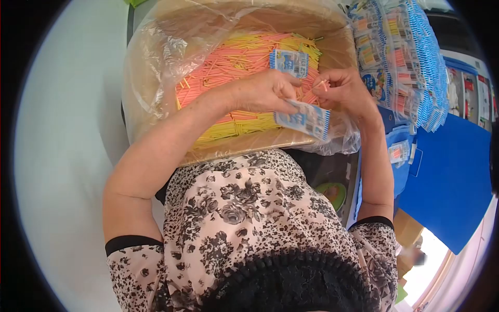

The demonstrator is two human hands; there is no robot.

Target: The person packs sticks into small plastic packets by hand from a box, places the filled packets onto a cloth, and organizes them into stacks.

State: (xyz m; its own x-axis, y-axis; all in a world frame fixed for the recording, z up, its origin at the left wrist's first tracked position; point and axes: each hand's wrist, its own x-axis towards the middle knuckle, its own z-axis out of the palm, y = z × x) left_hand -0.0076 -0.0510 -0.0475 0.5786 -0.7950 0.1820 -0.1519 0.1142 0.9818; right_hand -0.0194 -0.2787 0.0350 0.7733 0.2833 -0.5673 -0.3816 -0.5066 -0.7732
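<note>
My left hand (pixel 270 91) is closed on a small blue-and-white printed packet (pixel 304 120), which hangs below its fingers over the near edge of the box. A second packet (pixel 289 62) of the same print lies on the sticks just beyond that hand. To the right, my right hand (pixel 343 92) pinches a few thin pink sticks (pixel 323 86) between thumb and fingers, close to my left hand. Beneath both hands, many loose pink and yellow sticks (pixel 223 67) fill a cardboard box (pixel 184 15) lined with a clear plastic bag (pixel 148 78).
Strips of filled blue packets (pixel 410 62) hang in a thick bundle at the right of the box. Below them are one more packet (pixel 399 152) and a large blue panel (pixel 447 177). A green round object (pixel 331 195) sits low by my waist. A pale wall (pixel 73 156) stands left.
</note>
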